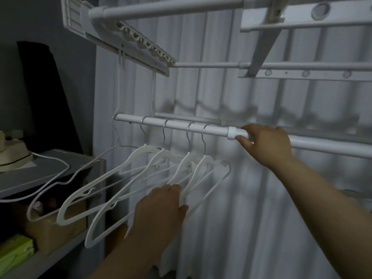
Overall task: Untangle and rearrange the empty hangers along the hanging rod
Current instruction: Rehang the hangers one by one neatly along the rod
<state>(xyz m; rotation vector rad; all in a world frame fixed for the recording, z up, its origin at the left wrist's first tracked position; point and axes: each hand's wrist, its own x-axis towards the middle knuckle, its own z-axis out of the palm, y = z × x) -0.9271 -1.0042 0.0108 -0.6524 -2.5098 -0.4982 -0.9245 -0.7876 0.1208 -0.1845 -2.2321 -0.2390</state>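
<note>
4 white hangers (pixel 138 151), metal hooks, on white rod (pixel 177 125); L hand (pixel 159 210) curls round hangers, R hand (pixel 267 146) grips rod

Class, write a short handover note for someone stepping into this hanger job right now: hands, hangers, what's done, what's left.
Right hand grips the hanging rod just right of its collar.
Left hand is at the lower arms of the rightmost plastic hangers; its grip is hidden.
Done: four plastic hangers hooked on the rod, spaced apart; their lower arms overlap.
A thin hanger hangs at the rod's left end.
Left: free the overlapping arms, then even out the spacing.
</note>
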